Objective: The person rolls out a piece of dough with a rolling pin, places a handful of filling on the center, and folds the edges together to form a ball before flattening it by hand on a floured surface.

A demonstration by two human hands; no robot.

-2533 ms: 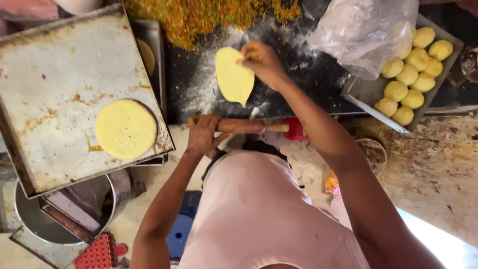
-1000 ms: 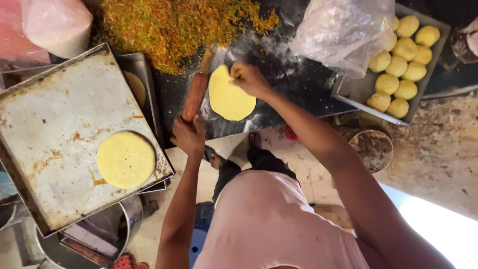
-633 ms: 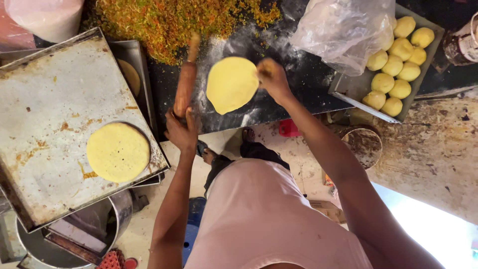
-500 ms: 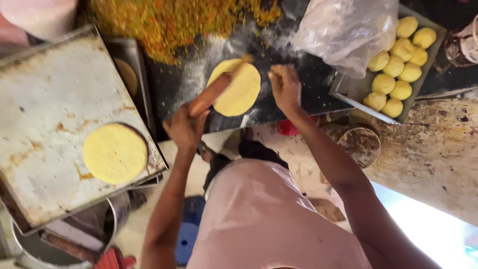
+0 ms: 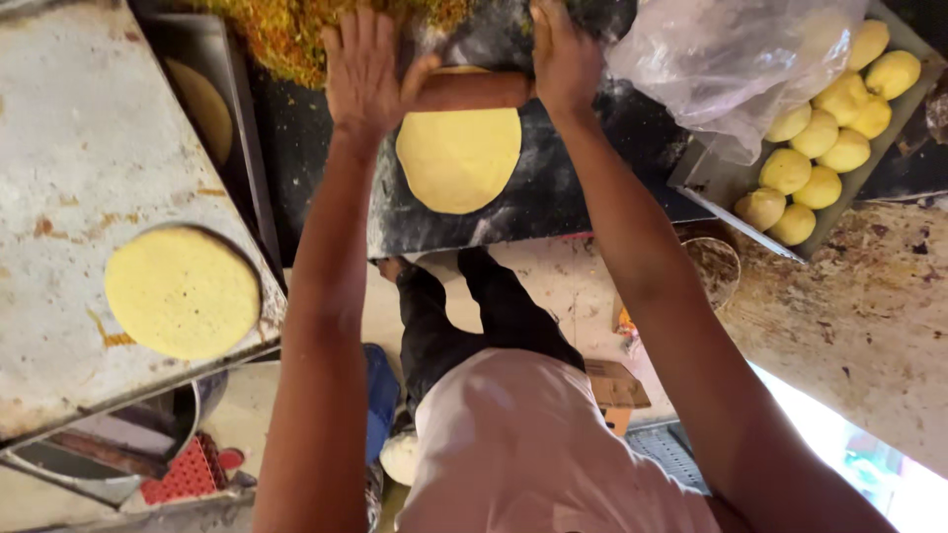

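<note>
Both hands now sit on the rolling pin (image 5: 472,91): my left hand (image 5: 367,69) open and flat, my right hand (image 5: 563,54) pressing its end. I'm rolling the dough round (image 5: 459,156) near the dark board's (image 5: 553,197) far edge; next needs even strokes.

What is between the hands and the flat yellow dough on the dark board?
Only the wooden rolling pin. The left hand and the right hand press on its two ends, and the pin lies across the far edge of the dough disc on the floured dark board. Nothing else visible separates them.
</note>
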